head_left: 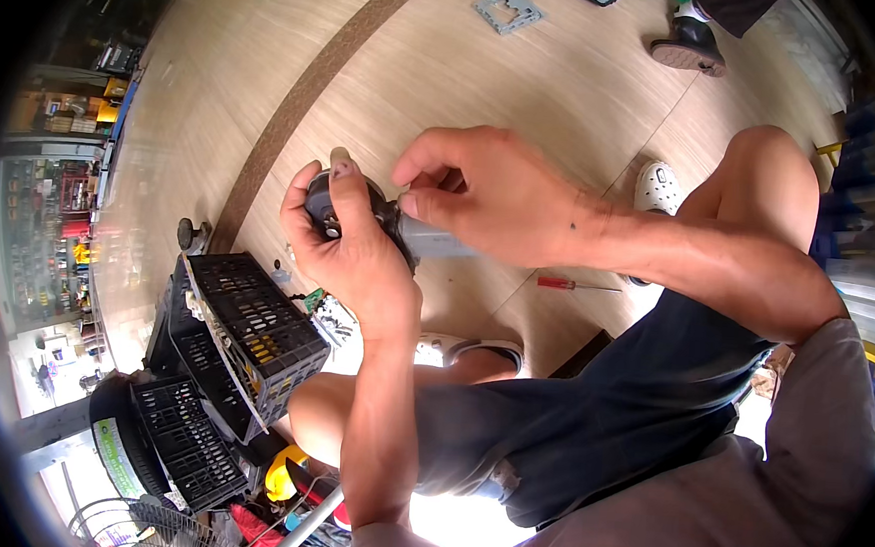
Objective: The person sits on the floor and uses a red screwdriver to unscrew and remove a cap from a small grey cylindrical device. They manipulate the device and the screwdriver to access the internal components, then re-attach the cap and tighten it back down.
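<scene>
Left hand [365, 279] curls around the dark, rounded end of a handheld device [391, 217], its thumb laid across the top and its fingers wrapped along the far side. From the other side comes the right hand [513, 193], half closed, thumb and forefinger bent in at the device's middle, beside its grey body; whether they pinch anything cannot be told. The device is held up over the floor, in front of the seated person's dark shorts [591, 383]. Close on the left stands a black plastic crate [265, 313] with slotted sides. On the wood-look floor [409, 91] lies a red-handled screwdriver [557, 282], near a white clog [657, 190] on the person's foot. Farther off, a grey frame-like plate [509, 10] lies flat, and another person's black shoe [689, 48] shows at upper right.
</scene>
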Tool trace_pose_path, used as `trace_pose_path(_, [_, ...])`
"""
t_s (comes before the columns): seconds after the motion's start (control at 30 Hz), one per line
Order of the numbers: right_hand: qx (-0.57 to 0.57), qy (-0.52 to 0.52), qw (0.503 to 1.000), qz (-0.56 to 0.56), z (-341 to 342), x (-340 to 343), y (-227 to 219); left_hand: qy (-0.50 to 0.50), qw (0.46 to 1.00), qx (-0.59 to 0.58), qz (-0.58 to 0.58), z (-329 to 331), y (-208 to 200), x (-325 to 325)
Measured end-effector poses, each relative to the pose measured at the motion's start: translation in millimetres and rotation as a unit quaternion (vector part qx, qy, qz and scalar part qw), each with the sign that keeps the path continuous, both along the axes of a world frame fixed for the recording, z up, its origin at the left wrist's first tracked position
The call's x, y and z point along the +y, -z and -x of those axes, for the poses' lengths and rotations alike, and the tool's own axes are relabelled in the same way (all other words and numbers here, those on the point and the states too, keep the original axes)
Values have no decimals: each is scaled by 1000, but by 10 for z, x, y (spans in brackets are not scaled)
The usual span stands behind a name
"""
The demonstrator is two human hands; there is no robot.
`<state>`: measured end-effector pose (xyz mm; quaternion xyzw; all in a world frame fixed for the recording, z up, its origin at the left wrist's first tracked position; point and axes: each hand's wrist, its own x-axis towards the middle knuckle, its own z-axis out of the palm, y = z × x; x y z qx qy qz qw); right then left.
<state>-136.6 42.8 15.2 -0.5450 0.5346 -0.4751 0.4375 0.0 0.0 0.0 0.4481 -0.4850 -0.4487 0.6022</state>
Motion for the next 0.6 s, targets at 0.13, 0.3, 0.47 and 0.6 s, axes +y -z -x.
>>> trace_pose_path(0.13, [8,-8,1000,-13,-13,0,-8,1,1000,-13,-15,-16,1,0])
trace_pose_path(0.3, [24,-18,999,29,-69,8,28,-14,1000,-3,-1,-11,0,5])
trace_pose_path(0.47, [80,-3,996,29,-37,-61,74,7,1000,-21,3,1,32,32])
trace_pose_path(0.6, [-68,-73,991,-89,104,-413,272,5,1000,-18,2,-29,-20,-31])
